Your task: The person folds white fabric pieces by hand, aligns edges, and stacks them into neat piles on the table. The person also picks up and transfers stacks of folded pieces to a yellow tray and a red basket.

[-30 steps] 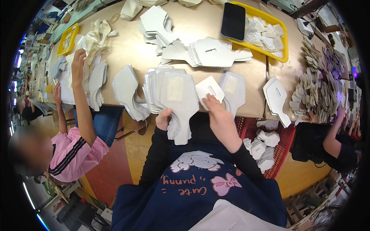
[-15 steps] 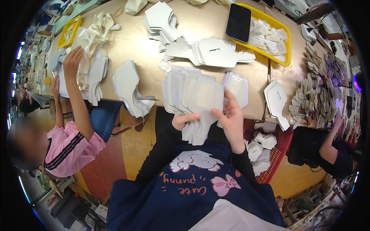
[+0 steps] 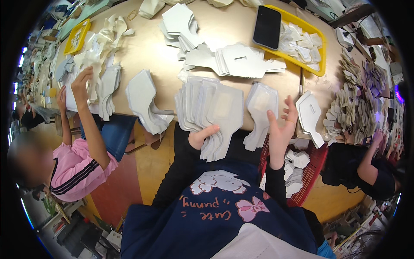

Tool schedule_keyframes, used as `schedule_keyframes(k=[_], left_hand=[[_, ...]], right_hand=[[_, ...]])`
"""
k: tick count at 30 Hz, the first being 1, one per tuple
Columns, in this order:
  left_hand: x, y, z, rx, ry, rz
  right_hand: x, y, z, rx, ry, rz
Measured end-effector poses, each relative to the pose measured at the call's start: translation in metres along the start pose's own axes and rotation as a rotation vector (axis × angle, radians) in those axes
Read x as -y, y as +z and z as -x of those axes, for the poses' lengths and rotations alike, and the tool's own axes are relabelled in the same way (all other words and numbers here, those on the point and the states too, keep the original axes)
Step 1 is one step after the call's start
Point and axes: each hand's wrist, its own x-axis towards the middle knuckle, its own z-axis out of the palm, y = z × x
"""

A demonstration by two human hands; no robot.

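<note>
A fanned stack of flat, white, paddle-shaped pieces (image 3: pixel 226 103) lies at the table's front edge, its narrow ends hanging toward me. My left hand (image 3: pixel 202 137) grips this stack near its lower left, thumb on top and the other fingers hidden beneath. Just right of it rests a smaller pile of similar pieces (image 3: pixel 262 105), each with a paler rectangle in its wide part. My right hand (image 3: pixel 282 129) is raised beside that small pile, fingers apart and holding nothing. Farther right is another pile of white pieces (image 3: pixel 308 113) with a small slot in the top one.
More stacks of white pieces (image 3: pixel 241 60) lie behind, and one stack (image 3: pixel 144 97) is to the left. A phone (image 3: pixel 267 28) leans on a yellow tray (image 3: pixel 322 43) of small pieces. A red basket (image 3: pixel 310 172) stands below the edge. A co-worker's arm (image 3: pixel 92 134) reaches in at left.
My right hand has let go of the fanned stack and moved right, opening. The stack has shifted slightly left and spread in my left hand. The co-worker's hand at left has lowered a little.
</note>
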Motion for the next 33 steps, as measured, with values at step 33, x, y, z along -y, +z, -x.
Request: schedule_keyframes(k=[33], left_hand=[[-0.024, 0.05, 0.021, 0.16, 0.131, -0.355]], right_hand=[[0.044, 0.022, 0.003, 0.229, 0.277, -0.947]])
